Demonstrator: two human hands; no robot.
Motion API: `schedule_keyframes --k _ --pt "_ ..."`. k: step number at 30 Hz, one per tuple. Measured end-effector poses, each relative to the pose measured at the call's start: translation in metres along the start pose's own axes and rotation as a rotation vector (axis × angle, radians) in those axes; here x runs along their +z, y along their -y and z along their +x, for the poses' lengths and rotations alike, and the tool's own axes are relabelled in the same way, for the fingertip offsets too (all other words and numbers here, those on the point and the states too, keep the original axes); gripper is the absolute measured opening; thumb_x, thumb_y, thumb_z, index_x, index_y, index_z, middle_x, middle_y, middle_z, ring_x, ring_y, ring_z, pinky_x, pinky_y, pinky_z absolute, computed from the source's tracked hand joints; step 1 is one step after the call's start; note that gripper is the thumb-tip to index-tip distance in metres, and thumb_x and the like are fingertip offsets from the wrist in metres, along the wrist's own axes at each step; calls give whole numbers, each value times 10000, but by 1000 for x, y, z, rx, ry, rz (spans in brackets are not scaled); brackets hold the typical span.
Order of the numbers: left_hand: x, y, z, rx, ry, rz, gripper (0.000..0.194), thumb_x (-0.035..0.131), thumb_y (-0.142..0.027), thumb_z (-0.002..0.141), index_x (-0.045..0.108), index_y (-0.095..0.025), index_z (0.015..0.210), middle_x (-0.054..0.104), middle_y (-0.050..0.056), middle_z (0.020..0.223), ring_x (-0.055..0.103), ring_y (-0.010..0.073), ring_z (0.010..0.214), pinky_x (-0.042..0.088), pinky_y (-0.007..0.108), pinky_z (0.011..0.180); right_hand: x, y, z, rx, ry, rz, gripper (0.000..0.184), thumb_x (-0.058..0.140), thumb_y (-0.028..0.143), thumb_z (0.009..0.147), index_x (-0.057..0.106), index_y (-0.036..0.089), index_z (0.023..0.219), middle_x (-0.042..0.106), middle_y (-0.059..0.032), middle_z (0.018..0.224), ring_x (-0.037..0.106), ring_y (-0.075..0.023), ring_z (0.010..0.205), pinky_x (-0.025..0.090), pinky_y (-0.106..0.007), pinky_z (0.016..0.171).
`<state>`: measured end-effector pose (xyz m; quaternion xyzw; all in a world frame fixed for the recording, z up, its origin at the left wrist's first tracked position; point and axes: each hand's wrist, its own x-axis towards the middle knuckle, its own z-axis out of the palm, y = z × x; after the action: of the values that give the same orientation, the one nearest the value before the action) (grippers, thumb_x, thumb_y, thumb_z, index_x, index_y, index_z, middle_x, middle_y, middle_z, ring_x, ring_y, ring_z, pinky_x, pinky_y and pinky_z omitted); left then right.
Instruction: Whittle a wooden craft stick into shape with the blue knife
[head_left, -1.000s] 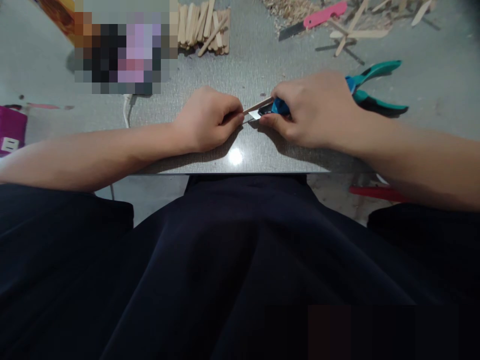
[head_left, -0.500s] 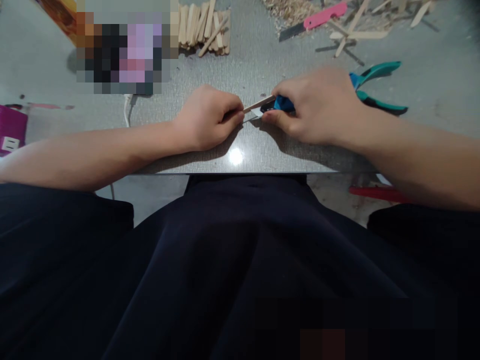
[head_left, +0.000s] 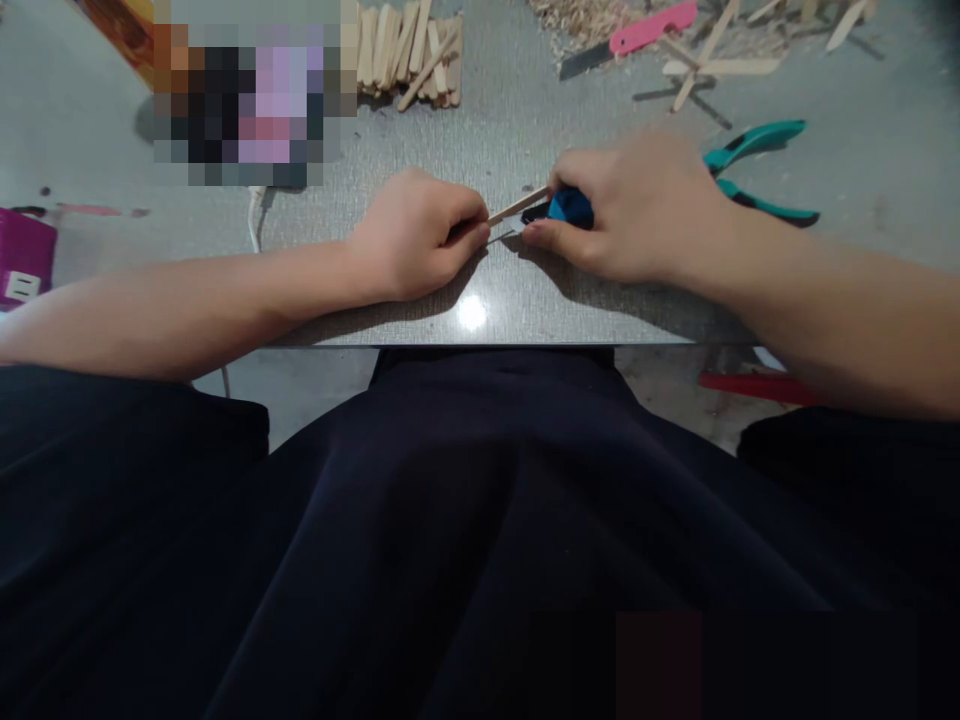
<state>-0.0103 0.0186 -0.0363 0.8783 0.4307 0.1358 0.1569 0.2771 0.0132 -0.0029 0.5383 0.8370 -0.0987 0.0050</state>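
Note:
My left hand rests on the grey table as a fist, pinching one end of a thin wooden stick. The stick slants up to the right towards my right hand. That hand is closed around a blue-handled cutter, whose tip sits against the stick. The blade itself is hidden between stick and fingers. Both hands lie close to the table's near edge, a finger's width apart.
Teal pliers lie just right of my right hand. At the back are a stack of wooden sticks, a pink knife by shavings, and loose stick pieces. A white cable and purple object sit left.
My right hand has slid slightly right and away along the stick with the cutter; the blade that showed earlier is now hidden. My left hand has stayed put.

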Motion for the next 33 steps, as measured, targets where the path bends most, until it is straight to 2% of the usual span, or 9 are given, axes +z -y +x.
schedule_keyframes --k 3,9,13,19,24,28,33 --pt "-1 0 0 6 28 8 379 553 -606 1128 734 -360 904 657 76 727 667 326 783 429 529 793 -1 1 -1 15 9 -13 798 405 1035 1131 888 456 1394 838 -176 983 758 -523 1172 523 -653 922" --pt "-2 0 0 12 44 32 388 542 -569 1159 760 -332 942 698 75 765 639 294 797 404 515 790 4 -4 0 -40 -6 -58 942 260 1069 1160 894 400 1358 852 -193 1048 738 -486 1054 527 -651 851" --pt "-3 -2 0 30 31 28 407 520 -587 1141 731 -317 920 643 65 744 562 269 735 377 506 782 6 -8 2 -50 -22 -38 858 351 1050 1159 906 425 1354 835 -186 1029 761 -491 1040 484 -625 826" --pt "-2 1 1 19 48 0 416 529 -619 1145 747 -339 928 675 74 770 566 285 747 377 520 779 5 -8 3 -65 -3 -100 744 379 953 1196 881 421 1333 838 -181 1039 774 -494 1044 452 -619 790" --pt "0 2 2 33 32 -11 370 552 -585 1124 720 -340 904 672 67 759 581 287 749 372 519 771 9 -14 6 -70 -6 -52 660 484 922 1188 893 444 1389 879 -147 998 811 -506 1128 545 -645 879" --pt "-2 -1 3 12 33 -48 395 512 -653 1079 642 -355 855 613 75 749 537 305 706 345 543 775 11 -14 6 -62 -20 -11 677 499 950 1179 877 437 1409 884 -149 1004 809 -522 1195 573 -662 931" --pt "-3 0 1 51 38 -10 411 508 -596 1139 724 -339 902 659 68 767 576 279 729 398 548 768 10 -12 5 -49 -17 -20 668 506 950 1179 841 398 1352 856 -174 1034 790 -501 1123 550 -639 908"
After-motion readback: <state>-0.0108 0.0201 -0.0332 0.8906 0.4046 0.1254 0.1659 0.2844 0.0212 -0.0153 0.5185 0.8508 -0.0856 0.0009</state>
